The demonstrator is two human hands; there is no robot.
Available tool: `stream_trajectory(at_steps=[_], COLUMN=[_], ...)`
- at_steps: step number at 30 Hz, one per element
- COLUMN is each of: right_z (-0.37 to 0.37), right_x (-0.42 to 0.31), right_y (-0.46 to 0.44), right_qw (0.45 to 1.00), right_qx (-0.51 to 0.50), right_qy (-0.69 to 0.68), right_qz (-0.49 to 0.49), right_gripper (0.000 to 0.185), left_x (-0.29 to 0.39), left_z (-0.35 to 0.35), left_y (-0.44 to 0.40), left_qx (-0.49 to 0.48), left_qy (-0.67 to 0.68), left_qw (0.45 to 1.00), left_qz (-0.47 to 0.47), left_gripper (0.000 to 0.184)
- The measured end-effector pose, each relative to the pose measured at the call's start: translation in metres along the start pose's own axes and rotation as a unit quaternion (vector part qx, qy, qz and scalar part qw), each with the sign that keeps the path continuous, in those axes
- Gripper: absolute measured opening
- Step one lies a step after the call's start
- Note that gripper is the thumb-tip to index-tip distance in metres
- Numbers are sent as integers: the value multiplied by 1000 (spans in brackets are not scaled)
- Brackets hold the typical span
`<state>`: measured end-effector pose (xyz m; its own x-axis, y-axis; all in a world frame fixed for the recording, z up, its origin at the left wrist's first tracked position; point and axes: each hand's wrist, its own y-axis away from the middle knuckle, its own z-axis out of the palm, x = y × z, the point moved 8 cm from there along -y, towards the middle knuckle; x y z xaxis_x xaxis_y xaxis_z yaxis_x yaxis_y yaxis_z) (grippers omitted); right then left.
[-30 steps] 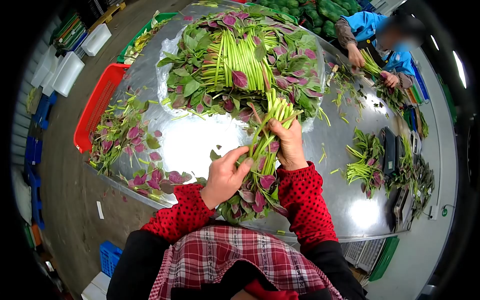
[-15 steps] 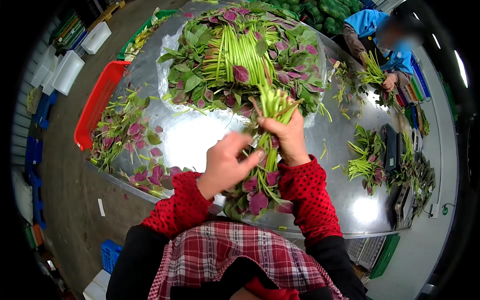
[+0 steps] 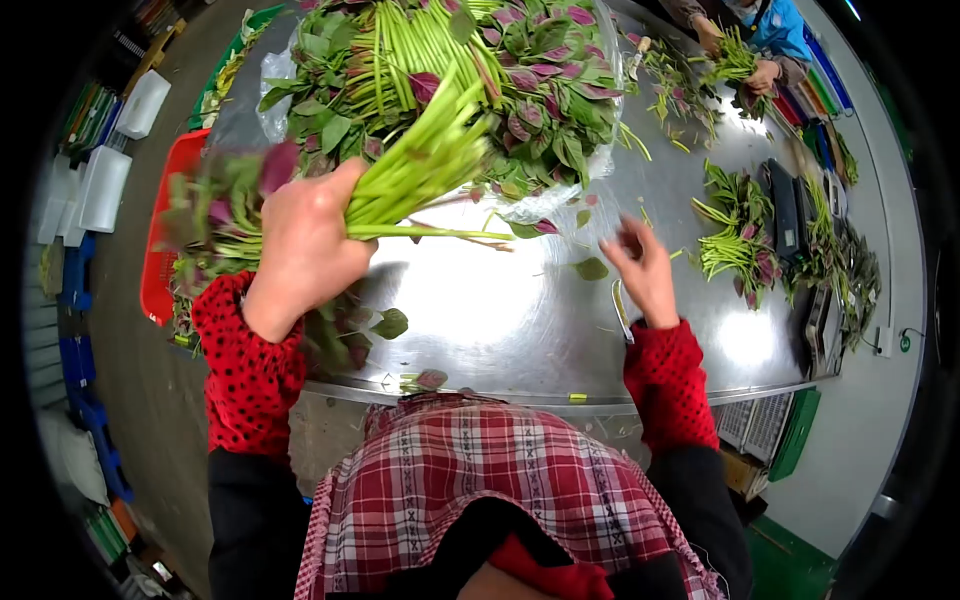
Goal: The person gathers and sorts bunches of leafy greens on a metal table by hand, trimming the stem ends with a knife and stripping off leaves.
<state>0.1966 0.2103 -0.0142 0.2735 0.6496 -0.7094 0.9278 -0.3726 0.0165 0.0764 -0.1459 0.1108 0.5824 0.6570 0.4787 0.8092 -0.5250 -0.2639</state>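
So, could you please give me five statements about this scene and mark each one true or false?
1. The left hand grips a bunch of greens. True.
2. The right hand grips the same bunch. False: the right hand is apart from it.
3. Clear plastic shows at the edge of the large pile. True.
4. The crate at the left edge of the table is blue. False: that crate is red.
5. A co-worker in blue also holds greens. True.
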Motion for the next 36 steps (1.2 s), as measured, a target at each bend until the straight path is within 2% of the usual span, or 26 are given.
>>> stream_trajectory(at_steps=[2,3,5,6,7,8,9,11,12,14,15,16,18,20,22,23,26,27,28,30,31,34,36], right_z=[-13,-18,-24,-29,-26,-21,-21,-18,-14,0,13,35,85,135,173,188,214,222,228,238,241,237,223], right_x=[70,88,140,145,156,163,159,153,152,148,107,75,-3,-51,-74,-75,-70,-69,-68,-70,-68,-48,-30], right_y=[43,62,90,99,110,120,128,141,145,145,140,134,120,106,88,81,61,54,48,33,28,54,91], right_qw=[970,952,932,933,936,937,938,925,927,952,984,995,998,995,991,990,991,989,986,980,978,981,971], right_qx=[65,88,88,88,43,-4,-9,-37,-37,-32,15,-18,-50,-45,-24,-25,-43,-67,-91,-118,-134,-157,-210], right_qy=[236,294,334,332,320,308,305,338,336,272,177,83,-30,-71,6,1,57,80,102,126,133,86,116], right_qz=[-8,18,107,109,138,164,162,171,165,135,19,56,-10,-57,-132,-135,-114,-107,-98,-99,-94,-71,-18], right_gripper=[56,57,55,55,51,46,46,33,33,20,18,20,21,20,19,19,18,19,20,21,21,21,23], left_x=[-37,-45,-60,-65,-69,-71,-72,-78,-83,-95,-95,-92,-111,-114,-113,-114,-111,-102,-98,-97,-97,-96,-91], left_z=[45,75,143,174,197,211,213,214,211,217,213,207,224,225,226,228,223,215,220,212,212,211,205], left_y=[16,24,49,60,68,72,71,65,62,59,55,51,50,47,48,47,46,45,51,46,47,49,49], left_qx=[-64,-91,-151,-182,-200,-216,-227,-250,-245,-295,-332,-371,-405,-402,-419,-425,-423,-420,-422,-315,-304,-302,-314], left_qy=[-103,-112,-125,-133,-129,-125,-119,-116,-120,-96,-69,-32,18,38,74,84,69,14,18,-56,-64,-53,-60], left_qw=[992,989,980,973,970,965,962,954,954,936,920,900,873,872,859,854,856,870,869,915,918,916,911], left_qz=[-39,-36,-38,-42,-58,-76,-92,-119,-123,-168,-197,-229,-271,-277,-284,-286,-290,-257,-259,-244,-247,-259,-262], left_gripper=[20,20,20,21,21,22,25,29,29,32,37,40,42,40,41,43,44,37,37,40,37,35,37])
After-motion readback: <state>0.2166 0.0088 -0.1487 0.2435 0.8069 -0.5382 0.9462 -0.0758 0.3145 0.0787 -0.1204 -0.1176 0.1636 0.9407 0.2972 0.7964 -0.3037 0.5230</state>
